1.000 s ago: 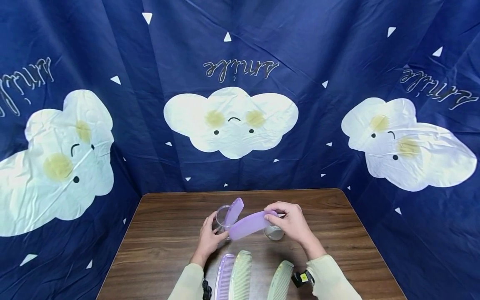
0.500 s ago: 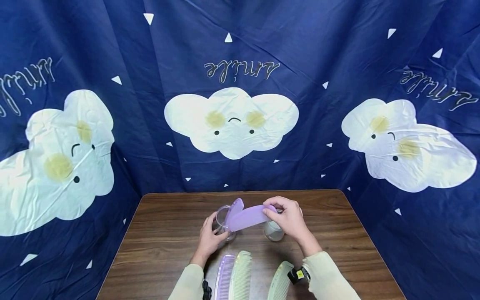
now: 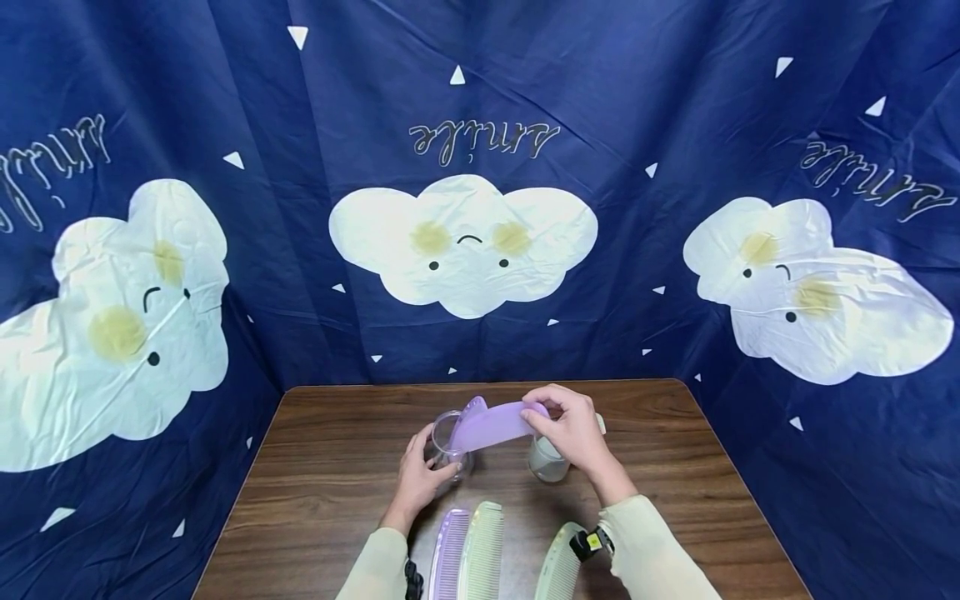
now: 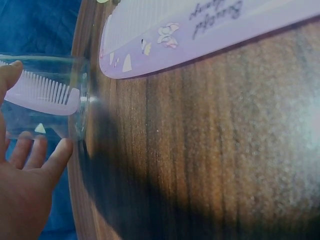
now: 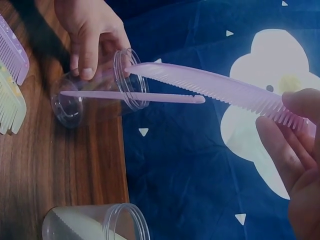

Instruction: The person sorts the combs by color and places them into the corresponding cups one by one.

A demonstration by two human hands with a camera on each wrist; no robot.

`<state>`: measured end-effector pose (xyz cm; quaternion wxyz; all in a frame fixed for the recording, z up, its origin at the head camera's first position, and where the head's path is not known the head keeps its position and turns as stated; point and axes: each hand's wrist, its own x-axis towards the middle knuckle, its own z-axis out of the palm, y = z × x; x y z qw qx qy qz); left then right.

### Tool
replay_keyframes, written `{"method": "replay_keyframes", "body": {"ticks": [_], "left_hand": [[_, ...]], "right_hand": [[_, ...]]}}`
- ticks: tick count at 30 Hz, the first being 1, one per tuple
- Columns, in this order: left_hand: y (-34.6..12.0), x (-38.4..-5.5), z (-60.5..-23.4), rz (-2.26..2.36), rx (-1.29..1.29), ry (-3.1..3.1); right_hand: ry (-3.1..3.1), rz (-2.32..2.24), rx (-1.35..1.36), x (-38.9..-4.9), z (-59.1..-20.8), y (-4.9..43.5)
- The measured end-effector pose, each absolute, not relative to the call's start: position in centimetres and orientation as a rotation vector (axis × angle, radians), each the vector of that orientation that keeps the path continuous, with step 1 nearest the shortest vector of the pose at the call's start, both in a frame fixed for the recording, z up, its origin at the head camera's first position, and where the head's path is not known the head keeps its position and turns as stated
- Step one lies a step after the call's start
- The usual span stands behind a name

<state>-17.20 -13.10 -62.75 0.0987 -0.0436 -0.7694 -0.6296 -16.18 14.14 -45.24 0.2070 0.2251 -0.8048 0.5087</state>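
My left hand (image 3: 420, 479) grips a clear plastic jar (image 5: 102, 112) around its side, thumb on one side and fingers on the other. Inside leans a purple comb (image 5: 160, 96), its upper end sticking out of the mouth. Between thumb and fingers, my right hand (image 3: 573, 429) pinches one end of a second purple comb (image 3: 495, 427), teeth facing down. That comb's far end is at the jar's mouth, seen in the right wrist view. Below the right hand stands another clear jar (image 3: 547, 468) with a pale green comb (image 5: 80, 225) in it.
Near the table's (image 3: 315, 483) front edge lie a purple comb (image 3: 450, 550) and a green comb (image 3: 482, 550) side by side. Another green comb (image 3: 561, 560) lies further right, by the right wrist. A blue cloud-printed curtain (image 3: 465, 350) surrounds the table's back and sides.
My right hand has risen slightly and brought its purple comb's far end up from in front of the jar to its mouth. The left hand and jar have barely moved.
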Motion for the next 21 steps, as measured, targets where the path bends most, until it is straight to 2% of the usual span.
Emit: {"method": "replay_keyframes", "body": {"ticks": [2,21], "left_hand": [[-13.3,-17.7,-63.8,-1.858,-0.119,-2.286],[-13.3,-17.5,-63.6,-1.849,-0.107,-2.307]], "right_hand": [[-2.23,1.412,0.626,-16.5,-45.6,14.1],[-2.237,1.361,0.642,-17.3,-45.8,12.4]]}}
